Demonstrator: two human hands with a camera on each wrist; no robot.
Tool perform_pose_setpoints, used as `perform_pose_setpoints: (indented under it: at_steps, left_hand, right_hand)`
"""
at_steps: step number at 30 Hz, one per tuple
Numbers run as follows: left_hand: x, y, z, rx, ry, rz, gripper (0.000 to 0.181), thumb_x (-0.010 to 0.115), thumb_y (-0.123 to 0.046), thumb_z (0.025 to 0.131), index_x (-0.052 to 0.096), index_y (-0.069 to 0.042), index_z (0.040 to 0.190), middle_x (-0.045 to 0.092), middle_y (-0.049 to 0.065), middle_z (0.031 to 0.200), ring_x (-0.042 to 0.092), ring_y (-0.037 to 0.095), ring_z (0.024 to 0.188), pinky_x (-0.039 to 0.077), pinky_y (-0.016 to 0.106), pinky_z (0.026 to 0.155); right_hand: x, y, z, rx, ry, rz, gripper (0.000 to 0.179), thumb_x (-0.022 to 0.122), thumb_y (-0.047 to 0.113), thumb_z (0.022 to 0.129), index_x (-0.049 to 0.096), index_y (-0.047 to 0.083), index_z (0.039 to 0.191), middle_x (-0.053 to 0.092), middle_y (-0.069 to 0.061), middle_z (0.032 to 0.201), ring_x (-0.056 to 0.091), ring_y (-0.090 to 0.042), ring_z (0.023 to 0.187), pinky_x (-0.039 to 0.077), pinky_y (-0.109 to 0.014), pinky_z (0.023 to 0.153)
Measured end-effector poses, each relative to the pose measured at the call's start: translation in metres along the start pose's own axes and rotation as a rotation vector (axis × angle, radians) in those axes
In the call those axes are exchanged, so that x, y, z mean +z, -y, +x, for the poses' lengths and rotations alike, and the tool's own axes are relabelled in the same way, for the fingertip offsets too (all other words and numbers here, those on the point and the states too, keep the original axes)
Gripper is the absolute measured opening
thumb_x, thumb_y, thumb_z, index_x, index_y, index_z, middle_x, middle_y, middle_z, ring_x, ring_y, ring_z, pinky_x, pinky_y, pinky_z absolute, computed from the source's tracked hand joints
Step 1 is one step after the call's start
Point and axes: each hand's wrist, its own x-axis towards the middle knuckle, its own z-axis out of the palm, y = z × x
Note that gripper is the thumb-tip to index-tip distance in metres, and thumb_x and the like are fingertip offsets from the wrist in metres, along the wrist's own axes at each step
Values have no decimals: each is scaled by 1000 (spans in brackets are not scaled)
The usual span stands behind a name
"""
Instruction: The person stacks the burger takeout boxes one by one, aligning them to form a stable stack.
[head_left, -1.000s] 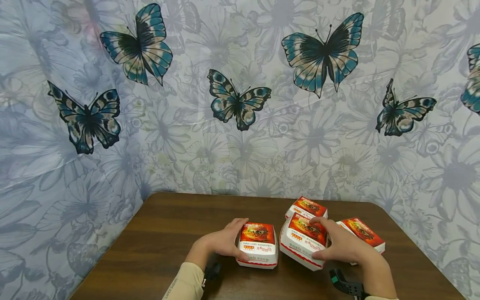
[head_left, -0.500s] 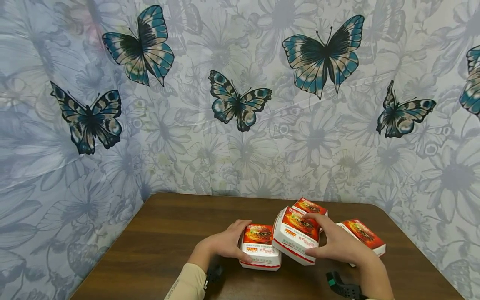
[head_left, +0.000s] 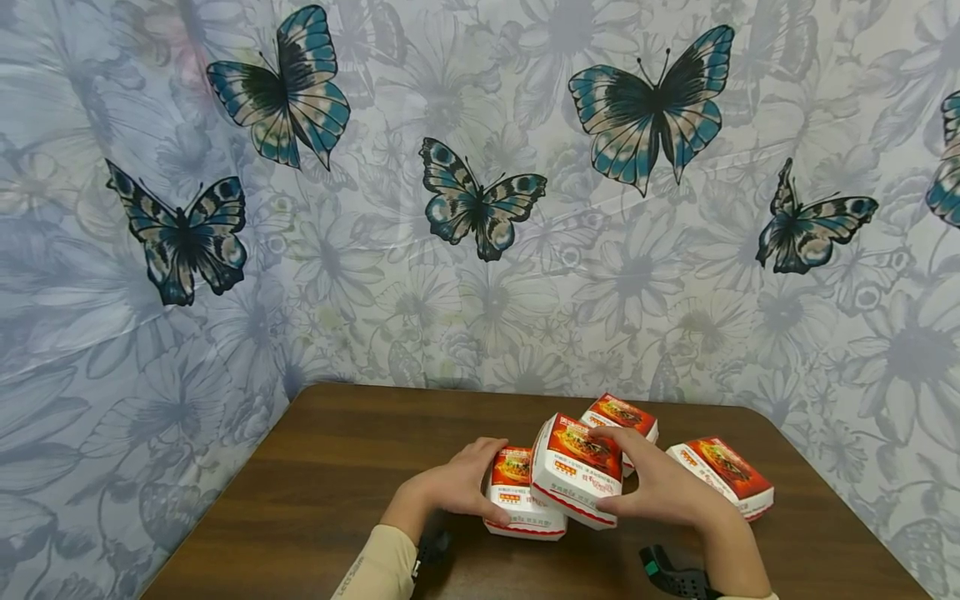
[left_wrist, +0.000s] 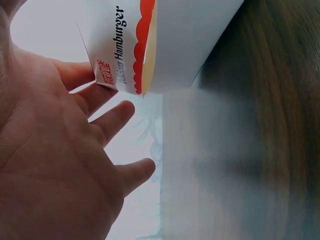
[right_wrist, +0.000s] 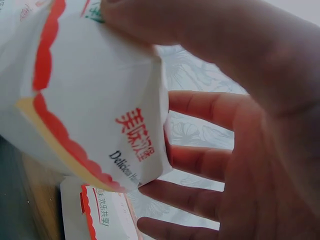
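My left hand (head_left: 455,483) holds a red-and-white hamburger box (head_left: 510,508) on the table by its left side, thumb at the front edge and fingers at the back. In the left wrist view, two fingertips touch that box (left_wrist: 125,45) while the other fingers spread free. A second hamburger box (head_left: 576,467) is gripped by my right hand (head_left: 660,483) between thumb and fingers. It is tilted and overlaps the right part of the first box. The right wrist view shows the held box (right_wrist: 95,95) up close, its lid closed.
Two more hamburger boxes sit on the brown wooden table (head_left: 337,467): one box (head_left: 622,414) behind the held one, another box (head_left: 727,471) to the right of it. Behind the table's far edge hangs a floral wall cloth (head_left: 360,317) with butterflies.
My right hand has moved left with its box, which rose off its place and now overlaps the left box. The left hand and its box shifted slightly right.
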Motion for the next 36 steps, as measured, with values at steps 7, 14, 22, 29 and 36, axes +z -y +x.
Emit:
perform_pose_setpoints:
  at_steps: [7,14,22,29,36]
  left_hand:
    - [0,-1,0,-1,-9,16,109,83,-54,73,28,-9,156,38,5,153,36,27,143,33,50,117]
    - [1,1,1,-2,-16,29,109,82,-55,74,28,-8,156,39,5,153,36,27,143,32,50,118]
    - [1,0,1,-5,-13,15,111,83,-55,73,28,-7,156,39,5,153,37,26,143,33,49,118]
    - [1,1,1,10,-22,1,109,84,-54,72,29,-11,155,40,2,151,38,22,140,34,47,117]
    - [2,1,2,33,-45,-5,104,86,-52,71,35,-12,151,44,2,147,41,20,137,35,46,116]
  right_hand:
    - [1,3,2,-56,-9,37,77,78,54,81,44,33,147,45,-1,146,50,-28,130,47,-54,97]
    - [5,8,6,-126,-21,66,66,75,46,87,48,35,147,37,-11,158,38,-42,143,43,-62,99]
    - [13,14,10,-119,-16,54,60,74,46,88,50,41,143,33,-10,161,36,-43,144,41,-63,101]
    - [19,18,15,-166,-35,49,59,74,43,89,51,39,144,33,-11,161,36,-45,143,40,-65,102]
    - [23,20,18,-208,-58,50,59,75,39,89,53,36,143,35,-9,161,36,-43,144,38,-65,104]
